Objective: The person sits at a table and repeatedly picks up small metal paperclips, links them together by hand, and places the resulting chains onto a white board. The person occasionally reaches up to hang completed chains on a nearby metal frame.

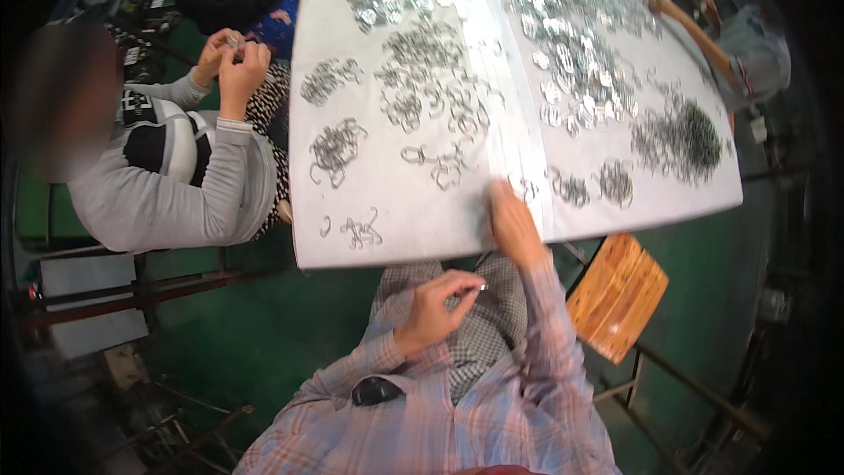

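Nearest the camera, the left hand (432,310) was held over the lap in checked fabric, below the tabletop edge, fingers (459,284) curled shut around a small silvery metal piece (481,288) pinched at the fingertips; too small to tell its shape. The right hand (512,222) reached forward onto the near edge of the white rectangular tabletop (396,237), palm down, fingers spread flat on the surface, just beside a small cluster of bent grey wire clips (525,186); cannot tell whether it gripped any of them. Both forearms wore pink-and-blue plaid sleeves. A wooden slatted stool seat (617,295) sat to the right of the person, under the tabletop corner.

Further out, loose heaps of grey wire clips (335,149) lay scattered over the left half of the tabletop, a few stray ones (359,230) near the front edge. A dark dense pile of wire rings (681,139) sat on the right side. Shiny flat silver metal parts (563,44) covered the far middle and right.

At the left side a co-worker in a grey long-sleeved top (167,193) held both hands (231,57) together off the tabletop, working something small. At the far right another person's arm (694,35) reached onto the tabletop
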